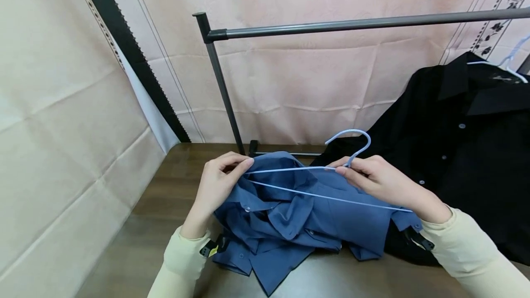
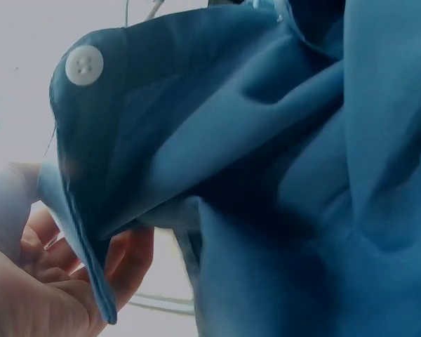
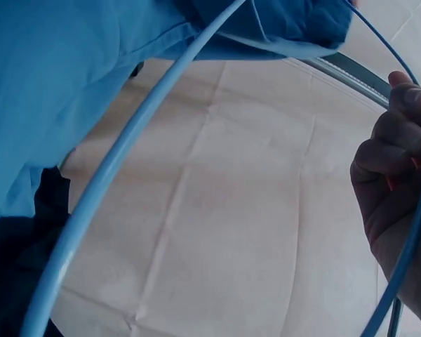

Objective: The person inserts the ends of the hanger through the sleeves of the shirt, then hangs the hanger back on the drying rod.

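Note:
A light blue clothes hanger (image 1: 331,198) lies slantwise across the front of a blue button-up shirt (image 1: 331,224). My right hand (image 1: 374,178) pinches the hanger just below its hook, which points up. With thumb and fingers my left hand (image 1: 221,180) pinches the shirt's edge, right where the hanger's left end goes into the fabric. In the left wrist view, a shirt flap with a white button (image 2: 84,65) hangs over the fingers (image 2: 130,260), hiding part of them. The right wrist view has the hanger's bar (image 3: 126,154) running close before the camera.
A dark metal clothes rail (image 1: 343,25) stands at the back of the wooden table (image 1: 153,229). A black shirt (image 1: 476,160) hangs on another light blue hanger (image 1: 511,61) at the right, its lower part lying on the table. Pale cloth (image 1: 310,77) covers the wall behind.

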Motion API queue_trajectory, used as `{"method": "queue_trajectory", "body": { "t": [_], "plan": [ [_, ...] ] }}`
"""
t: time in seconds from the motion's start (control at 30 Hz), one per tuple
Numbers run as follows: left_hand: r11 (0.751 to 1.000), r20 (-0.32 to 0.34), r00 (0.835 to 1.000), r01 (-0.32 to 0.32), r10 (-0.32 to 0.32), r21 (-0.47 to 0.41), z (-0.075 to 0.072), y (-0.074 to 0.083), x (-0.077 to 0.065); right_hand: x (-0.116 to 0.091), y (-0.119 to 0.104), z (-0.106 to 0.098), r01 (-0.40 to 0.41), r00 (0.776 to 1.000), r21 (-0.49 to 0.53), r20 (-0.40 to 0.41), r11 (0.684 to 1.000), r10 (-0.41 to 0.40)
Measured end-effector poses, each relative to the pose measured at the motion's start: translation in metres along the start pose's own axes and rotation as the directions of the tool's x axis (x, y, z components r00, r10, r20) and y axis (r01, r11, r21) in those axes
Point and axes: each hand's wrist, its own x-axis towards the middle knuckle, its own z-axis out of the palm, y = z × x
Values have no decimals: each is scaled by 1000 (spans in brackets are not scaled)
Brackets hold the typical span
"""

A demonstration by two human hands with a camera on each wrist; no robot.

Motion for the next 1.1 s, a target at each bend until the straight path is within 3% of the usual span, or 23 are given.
{"method": "queue_trajectory", "body": {
  "t": [0.13, 0.3, 0.43, 0.6, 0.83, 1.0, 1.1],
  "plan": [
    [999, -8, 999, -50, 50, -18, 12, 10, 0, 3, 0, 7, 7, 1000, -5, -18, 1000, -7],
    [982, -38, 989, -144, 141, -120, 33, 26, 1, 10, 2, 29, 99, 992, 35, -80, 995, -96],
    [961, -63, 978, -207, 199, -181, 49, 40, -2, 11, 5, 49, 158, 980, 92, -140, 983, -145],
    [946, -59, 968, -249, 242, -209, 62, 53, -8, 7, 9, 72, 232, 948, 85, -241, 969, -206],
    [910, -75, 945, -326, 318, -255, 74, 72, -6, 10, 12, 91, 298, 857, -45, -427, 954, -288],
    [869, -111, 908, -419, 404, -265, 86, 88, -7, 15, 12, 90, 204, 769, -150, -586, 967, -254],
    [861, -93, 898, -440, 431, -257, 94, 94, -11, 16, 8, 85, 124, 715, -165, -668, 978, -203]
  ]
}}
